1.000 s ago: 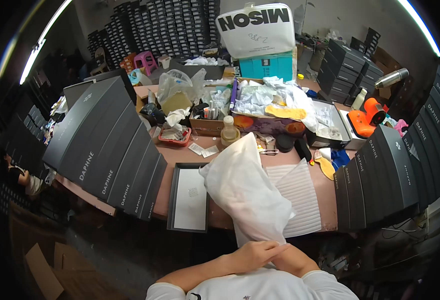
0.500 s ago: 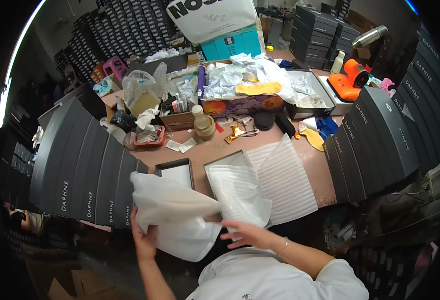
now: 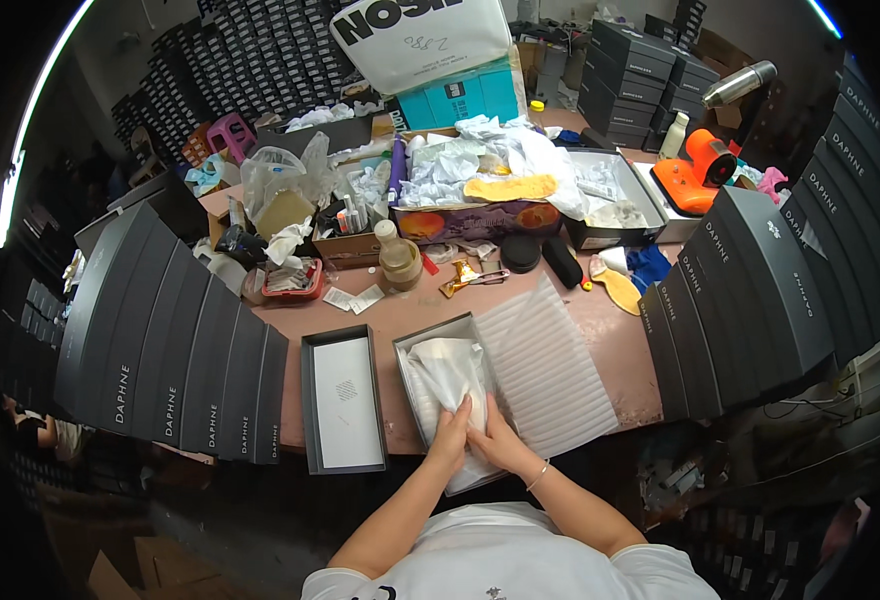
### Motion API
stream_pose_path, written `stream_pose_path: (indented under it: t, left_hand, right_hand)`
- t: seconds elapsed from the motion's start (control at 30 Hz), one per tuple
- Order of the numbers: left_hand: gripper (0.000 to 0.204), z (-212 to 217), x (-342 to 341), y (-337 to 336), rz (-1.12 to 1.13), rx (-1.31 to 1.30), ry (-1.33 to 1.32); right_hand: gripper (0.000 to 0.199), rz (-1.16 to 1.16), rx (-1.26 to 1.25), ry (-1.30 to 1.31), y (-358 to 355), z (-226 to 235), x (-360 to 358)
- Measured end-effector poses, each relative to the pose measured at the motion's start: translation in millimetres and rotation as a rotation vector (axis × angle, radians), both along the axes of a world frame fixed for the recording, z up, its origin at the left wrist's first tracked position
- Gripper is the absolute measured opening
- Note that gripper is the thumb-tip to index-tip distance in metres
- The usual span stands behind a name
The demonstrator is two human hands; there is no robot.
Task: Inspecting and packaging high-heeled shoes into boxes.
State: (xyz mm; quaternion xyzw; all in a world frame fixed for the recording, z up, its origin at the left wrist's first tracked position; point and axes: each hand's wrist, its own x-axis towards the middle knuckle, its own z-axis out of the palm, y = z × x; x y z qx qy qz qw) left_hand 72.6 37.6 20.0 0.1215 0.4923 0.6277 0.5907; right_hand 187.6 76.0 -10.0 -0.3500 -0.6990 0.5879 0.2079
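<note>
A bundle wrapped in thin white sheeting [image 3: 442, 370] lies in a grey shoebox [image 3: 404, 388] at the table's near edge. My left hand [image 3: 450, 437] grips its near end from the left. From the other side my right hand [image 3: 501, 442], with a bracelet on the wrist, closes on the same end, the two hands almost touching. What the wrapping covers is hidden. White padded foam sheet [image 3: 560, 375] spreads out of the box to the right. On the left, a grey box lid [image 3: 348, 430] lies with its white inside upward.
Rows of dark shoeboxes [image 3: 170, 350] flank the left side, and more dark boxes [image 3: 735, 300] stand on the right. Behind are a squat bottle [image 3: 397, 262], a red basket [image 3: 295, 284], a carton heaped with crumpled paper [image 3: 460, 222] and an orange device [image 3: 698, 175].
The white wrapped bundle has moved right from above the lid into the shoebox. My right hand has joined my left on it, and the lid is now uncovered.
</note>
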Motion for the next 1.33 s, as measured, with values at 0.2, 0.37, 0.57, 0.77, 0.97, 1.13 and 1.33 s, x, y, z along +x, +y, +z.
stream_pose_path:
  t: [0.2, 0.37, 0.57, 0.77, 0.97, 1.13, 1.33]
  left_hand:
    - [0.053, -69, -15, -12, 0.023, 0.016, 0.897]
    - [0.057, -19, -23, 2, -0.078, -0.058, -0.067]
    - [0.065, 11, -57, -62, 0.264, 0.125, 0.972]
    - [0.042, -34, -146, -112, -0.195, -0.434, 1.135]
    - [0.025, -22, -143, -95, -0.097, -0.239, 1.441]
    - [0.018, 137, -127, -128, 0.146, 0.250, 0.393]
    - [0.050, 88, -49, -102, -0.177, 0.323, 0.611]
  right_hand:
    - [0.037, 0.724, -0.541, 0.100, -14, 83, 80]
    - [0.035, -0.084, 0.002, -0.084, 13, 16, 120]
    - [0.071, -0.161, 0.576, 0.125, 40, 54, -11]
    - [0.081, 0.308, 0.902, -0.569, 10, 58, -79]
    - [0.087, 0.457, 0.977, -0.517, 10, 55, -64]
    - [0.081, 0.336, 0.703, -0.253, 23, 86, -33]
    - [0.084, -0.050, 0.128, -0.048, 29, 130, 45]
